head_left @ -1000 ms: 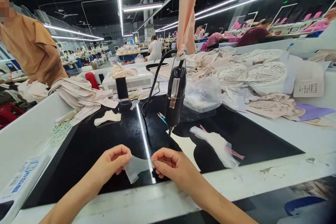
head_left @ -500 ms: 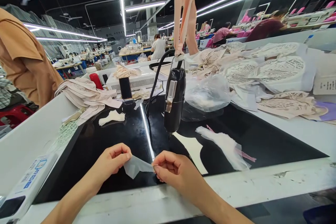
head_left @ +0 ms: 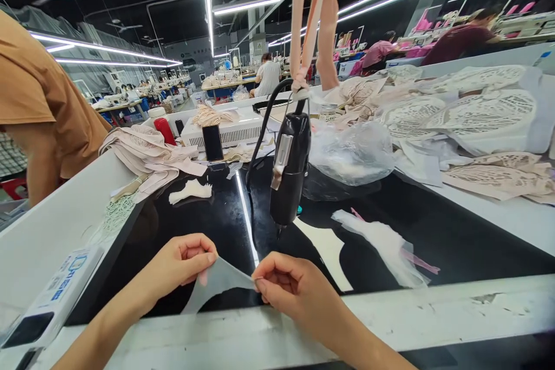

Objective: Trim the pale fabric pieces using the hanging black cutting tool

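A thin, translucent whitish piece of sheer material (head_left: 223, 278) is stretched between my two hands above the front of a black mat (head_left: 147, 260). My left hand (head_left: 188, 263) pinches its upper left corner, and the loose part drops below those fingers to the mat. My right hand (head_left: 288, 283) pinches the tapered right end between thumb and forefinger. Just behind my right hand hangs a black corded hand tool (head_left: 288, 176), nozzle down, tied to peach fabric strips (head_left: 310, 17). A cream cut shape (head_left: 327, 248) lies on the mat to the right of the tool.
White sheer scraps (head_left: 379, 245) lie at the mat's right, and another cream piece (head_left: 191, 191) at its left. A clear plastic bag (head_left: 351, 153) and lace-cut panels (head_left: 481, 115) fill the back right. A phone (head_left: 212, 141) stands behind. A person in orange (head_left: 56, 104) is at left.
The sheer piece has unfolded, and its lower part now spreads down and left below my left hand. Both hands keep their pinch. The view has shifted slightly; the person at left leans lower.
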### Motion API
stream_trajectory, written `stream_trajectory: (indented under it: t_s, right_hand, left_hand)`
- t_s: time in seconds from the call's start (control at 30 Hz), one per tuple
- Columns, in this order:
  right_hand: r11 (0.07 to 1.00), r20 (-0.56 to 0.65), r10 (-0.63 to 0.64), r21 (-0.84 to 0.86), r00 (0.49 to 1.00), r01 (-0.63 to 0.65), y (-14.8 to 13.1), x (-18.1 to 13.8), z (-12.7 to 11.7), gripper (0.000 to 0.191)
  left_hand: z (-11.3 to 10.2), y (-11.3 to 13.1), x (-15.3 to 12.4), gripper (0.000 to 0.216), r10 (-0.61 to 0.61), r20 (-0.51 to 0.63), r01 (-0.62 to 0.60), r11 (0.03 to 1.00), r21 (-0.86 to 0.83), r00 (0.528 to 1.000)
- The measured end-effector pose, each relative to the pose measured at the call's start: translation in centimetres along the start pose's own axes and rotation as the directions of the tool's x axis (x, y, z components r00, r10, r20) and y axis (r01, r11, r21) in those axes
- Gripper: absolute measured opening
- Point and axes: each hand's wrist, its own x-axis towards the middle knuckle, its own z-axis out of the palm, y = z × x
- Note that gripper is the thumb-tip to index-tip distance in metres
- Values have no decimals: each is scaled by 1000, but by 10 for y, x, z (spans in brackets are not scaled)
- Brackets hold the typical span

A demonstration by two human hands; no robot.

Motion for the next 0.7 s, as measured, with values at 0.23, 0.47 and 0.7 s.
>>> stream_trajectory:
  t_s: [0.23, 0.47, 0.7]
  right_hand:
    - [758, -94, -259, -637, 961, 141, 14, 7, 9, 18]
    - [524, -37, -414, -827, 910, 204, 27, 10, 14, 19]
    - [385, -4, -569, -885, 822, 262, 38, 10, 11, 20]
  left_hand:
    - [3, -15, 25, 21, 149, -131, -111, 959, 260, 980]
    - [6, -16, 28, 18, 194, -193, -105, 912, 397, 962]
    - [2, -32, 35, 35, 193, -292, -81, 930, 358, 937]
